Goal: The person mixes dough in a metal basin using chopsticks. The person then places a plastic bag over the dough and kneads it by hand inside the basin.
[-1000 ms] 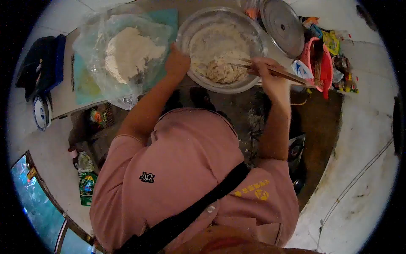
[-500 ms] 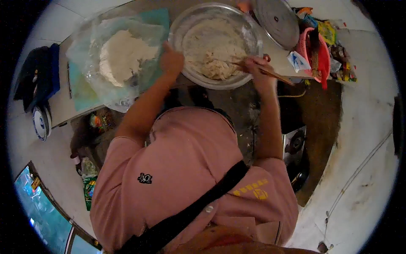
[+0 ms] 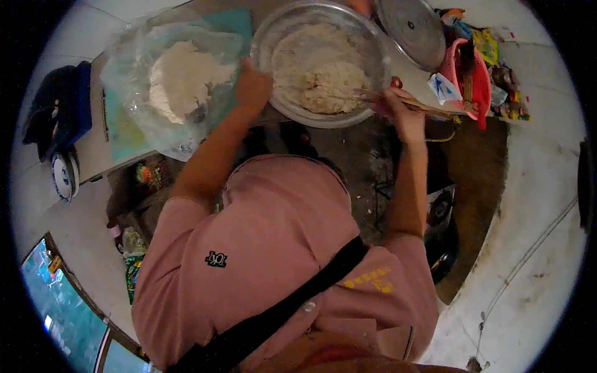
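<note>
A wide metal basin [image 3: 273, 102] holds a lumpy mass of wet dough [image 3: 333, 87], with dry flour smeared over its floor. My left hand [image 3: 254, 90] is closed on the basin's left rim. In my right hand [image 3: 398, 109], at the right rim, are wooden chopsticks [image 3: 435, 112]; their tips reach into the basin beside the dough and their back ends stick out to the right. Left of the basin, a clear plastic bag [image 3: 134, 93] lies spread open with a heap of white flour [image 3: 180, 81] in it.
Under the bag is a teal board [image 3: 121, 140]. A round metal lid [image 3: 410, 31] lies behind the basin's right side. Further right stand a pink basket [image 3: 479, 84] and several colourful packets [image 3: 488, 46]. Dark cloth [image 3: 59, 112] and plates [image 3: 63, 177] are at the far left.
My right hand and the chopsticks have moved right, drawing the tips towards the basin's right wall. The dough looks more gathered and rounded. My left hand stays at the rim.
</note>
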A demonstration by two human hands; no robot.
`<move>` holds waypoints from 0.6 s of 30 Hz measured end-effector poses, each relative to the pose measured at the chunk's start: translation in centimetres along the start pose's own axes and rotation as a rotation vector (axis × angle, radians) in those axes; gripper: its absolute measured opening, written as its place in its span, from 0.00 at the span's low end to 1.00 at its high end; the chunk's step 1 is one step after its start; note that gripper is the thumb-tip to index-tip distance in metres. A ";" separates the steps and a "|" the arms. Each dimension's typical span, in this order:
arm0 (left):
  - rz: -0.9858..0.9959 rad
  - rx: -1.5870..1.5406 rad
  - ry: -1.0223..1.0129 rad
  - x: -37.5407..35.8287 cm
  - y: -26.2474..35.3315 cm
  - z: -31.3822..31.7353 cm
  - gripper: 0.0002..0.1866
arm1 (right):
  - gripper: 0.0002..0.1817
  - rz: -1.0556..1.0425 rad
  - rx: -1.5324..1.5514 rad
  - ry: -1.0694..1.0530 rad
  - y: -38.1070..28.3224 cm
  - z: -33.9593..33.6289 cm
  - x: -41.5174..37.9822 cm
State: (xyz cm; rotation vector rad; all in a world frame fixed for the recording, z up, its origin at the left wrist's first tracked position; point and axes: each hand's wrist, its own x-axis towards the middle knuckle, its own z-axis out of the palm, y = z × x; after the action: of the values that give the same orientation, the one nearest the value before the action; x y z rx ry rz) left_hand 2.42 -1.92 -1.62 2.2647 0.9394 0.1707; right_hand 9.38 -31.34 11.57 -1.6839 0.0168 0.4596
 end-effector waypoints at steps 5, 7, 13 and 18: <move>-0.083 0.018 -0.105 -0.5 2.1 -2.3 0.35 | 0.08 -0.402 -0.602 -0.461 3.6 7.7 1.1; -0.072 0.032 -0.083 -0.6 2.1 -2.1 0.35 | 0.08 -0.626 -0.713 -0.611 4.6 9.0 0.2; -0.072 0.012 -0.068 0.0 1.5 -1.2 0.32 | 0.08 -0.509 -0.798 -0.445 12.1 12.2 8.1; -0.131 -0.019 -0.125 -0.5 2.5 -2.3 0.33 | 0.09 -0.624 -0.986 -0.052 7.4 11.1 13.1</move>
State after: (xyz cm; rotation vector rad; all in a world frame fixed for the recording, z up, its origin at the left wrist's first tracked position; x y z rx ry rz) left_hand 2.69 -2.30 1.78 2.1607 1.0102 -0.0195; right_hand 16.15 -18.77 -0.53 -2.4838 -0.8737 0.0012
